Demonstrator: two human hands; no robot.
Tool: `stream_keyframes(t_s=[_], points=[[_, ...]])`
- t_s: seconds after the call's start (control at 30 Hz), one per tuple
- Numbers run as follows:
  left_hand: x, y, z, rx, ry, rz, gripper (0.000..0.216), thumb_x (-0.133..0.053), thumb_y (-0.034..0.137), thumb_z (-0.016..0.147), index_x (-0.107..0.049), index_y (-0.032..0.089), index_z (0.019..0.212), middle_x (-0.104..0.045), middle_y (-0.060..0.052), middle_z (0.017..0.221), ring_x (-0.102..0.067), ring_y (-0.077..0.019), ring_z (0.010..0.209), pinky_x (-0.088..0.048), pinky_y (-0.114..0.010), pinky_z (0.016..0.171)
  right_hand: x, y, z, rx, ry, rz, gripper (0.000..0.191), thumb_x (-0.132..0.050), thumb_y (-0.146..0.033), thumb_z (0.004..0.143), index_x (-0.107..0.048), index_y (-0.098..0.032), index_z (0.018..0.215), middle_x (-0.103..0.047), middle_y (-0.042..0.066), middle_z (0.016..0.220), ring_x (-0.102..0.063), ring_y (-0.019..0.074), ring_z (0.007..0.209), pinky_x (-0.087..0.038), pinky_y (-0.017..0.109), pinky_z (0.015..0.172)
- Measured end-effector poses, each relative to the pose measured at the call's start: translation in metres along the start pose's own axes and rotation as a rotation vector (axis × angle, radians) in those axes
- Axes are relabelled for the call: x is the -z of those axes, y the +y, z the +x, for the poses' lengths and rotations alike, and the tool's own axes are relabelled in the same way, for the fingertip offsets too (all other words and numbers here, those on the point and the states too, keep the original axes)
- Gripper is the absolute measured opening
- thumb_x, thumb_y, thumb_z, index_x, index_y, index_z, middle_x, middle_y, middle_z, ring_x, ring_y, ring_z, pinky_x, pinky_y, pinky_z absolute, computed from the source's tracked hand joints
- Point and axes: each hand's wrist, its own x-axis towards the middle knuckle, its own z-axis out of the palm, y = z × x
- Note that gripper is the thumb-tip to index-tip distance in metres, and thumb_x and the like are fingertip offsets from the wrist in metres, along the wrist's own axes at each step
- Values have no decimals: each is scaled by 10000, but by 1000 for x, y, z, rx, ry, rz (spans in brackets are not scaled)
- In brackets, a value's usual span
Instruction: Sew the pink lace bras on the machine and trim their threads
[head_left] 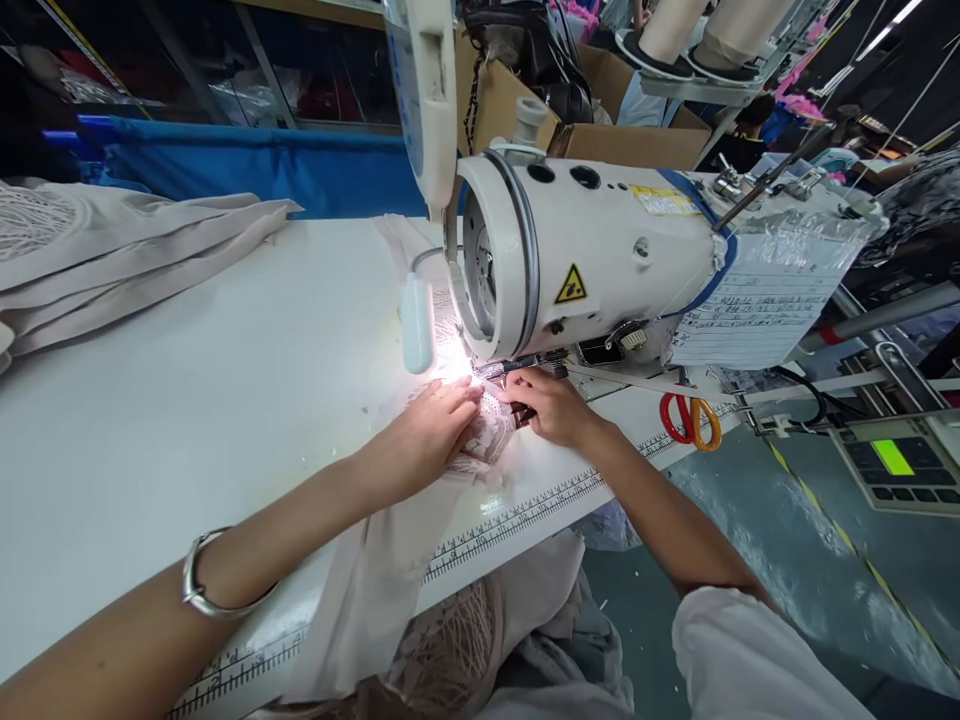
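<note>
Pale pink lace fabric [491, 425] lies under the needle area of a white sewing machine [600, 260], brightly lit there. My left hand [431, 435] rests on the lace with its fingers stretched toward the needle. To the right of the needle, my right hand [551, 405] has its fingers curled and pinched at the lace's edge, close to the metal attachment [525, 365]. A narrow pale band [637, 378] runs from the right toward this attachment. The exact stitching point is lost in glare and behind my fingers.
Folded beige garments [150, 245] lie at the table's left. Orange-and-red-handled scissors [690, 420] are at the right edge. A printed ruler [525, 515] follows the front edge, with more fabric [450, 650] hanging below. A control box [900, 460] stands at right; cardboard boxes [630, 145] sit behind.
</note>
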Motion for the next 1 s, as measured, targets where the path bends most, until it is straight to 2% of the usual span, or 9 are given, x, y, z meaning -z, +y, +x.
stream_keyframes(t_s=[0.1, 0.17, 0.33, 0.5, 0.6, 0.67, 0.83, 0.9, 1.0], points=[[4, -4, 1, 34, -55, -20, 270, -358, 129, 1017, -621, 139, 1076, -661, -119, 1055, -594, -230, 992, -506, -428, 929, 2, -4, 2, 81, 4, -44, 315, -417, -52, 928, -694, -201, 916, -706, 81, 1137, -603, 204, 997, -466, 302, 714], [5, -7, 2, 45, -49, -29, 290, -353, 138, 1023, -626, 139, 1121, -666, -116, 1047, -601, -219, 961, -512, -412, 911, 1, -5, 3, 132, 17, -45, 332, -407, -65, 959, -704, -212, 941, -722, 72, 1135, -591, 219, 1064, -472, 338, 787], [6, -23, 5, -63, -11, 3, 378, -327, 232, 1056, -682, 160, 1164, -677, -124, 1053, -620, -224, 953, -520, -379, 833, -2, -1, 3, 110, -12, -14, 301, -462, -129, 976, -725, -253, 1053, -738, 70, 1045, -599, 246, 1055, -482, 398, 863], [5, -34, 4, -16, 5, 37, 373, -360, 275, 1052, -710, 165, 1121, -672, -133, 1101, -644, -223, 943, -515, -348, 775, -2, 0, 4, 170, 58, -12, 393, -404, -51, 947, -713, -230, 1110, -740, 65, 1137, -608, 231, 1086, -502, 390, 852], [5, -32, 4, 31, 9, 94, 336, -384, 235, 1037, -706, 165, 1105, -680, -133, 1118, -643, -231, 955, -502, -341, 743, -1, -1, 4, 161, 63, 9, 461, -387, 2, 904, -707, -233, 1138, -740, 55, 1156, -616, 226, 1099, -518, 389, 862], [6, -30, 4, 20, 16, 136, 327, -382, 183, 1024, -701, 156, 1091, -688, -139, 1120, -639, -243, 992, -496, -365, 782, -1, -1, 3, 131, 42, 27, 519, -370, 27, 869, -702, -241, 1164, -731, 47, 1187, -622, 228, 1116, -529, 405, 896], [6, -25, 4, -208, -59, 80, 316, -413, 152, 996, -697, 207, 1122, -721, -88, 1062, -640, -221, 981, -463, -400, 888, -3, 1, 3, 105, 55, 84, 496, -387, 17, 859, -700, -229, 1156, -735, 58, 1170, -639, 232, 1123, -542, 422, 958], [5, -23, 3, -222, -70, 106, 331, -439, 150, 974, -678, 214, 1195, -708, -97, 1100, -630, -223, 951, -452, -397, 850, -4, 0, 4, 98, 63, 95, 483, -392, 17, 861, -694, -219, 1154, -738, 65, 1148, -644, 232, 1113, -545, 420, 960], [0, -17, 3, -150, -68, 249, 397, -462, 188, 965, -608, 191, 1335, -664, -142, 1147, -589, -248, 890, -420, -394, 747, -3, -2, 5, 88, 73, 101, 467, -383, 15, 880, -677, -205, 1169, -734, 73, 1141, -650, 223, 1117, -549, 410, 967]])
